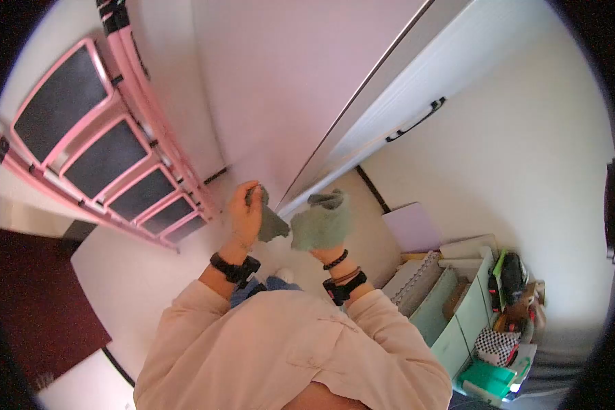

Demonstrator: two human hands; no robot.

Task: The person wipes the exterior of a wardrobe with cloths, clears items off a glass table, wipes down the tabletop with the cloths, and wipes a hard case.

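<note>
Near the middle of the head view, my left hand [244, 217] is closed on a dark grey-green cloth [272, 224], which hangs down to its right. A paler green cloth [321, 222] covers most of my right hand [319, 253], with a darker folded patch at its top. The fingers of that hand are hidden under the cloth. The two cloths are a short way apart. Just beyond both hands is the lower end of a white door [417, 82] with a black handle [417, 121].
A pink folding ladder [109, 171] with dark steps leans at the left. At the lower right stands a pale green box [461, 318] holding folders and notebooks, with bags and a green container [488, 378] beside it. A dark red surface [37, 307] lies far left.
</note>
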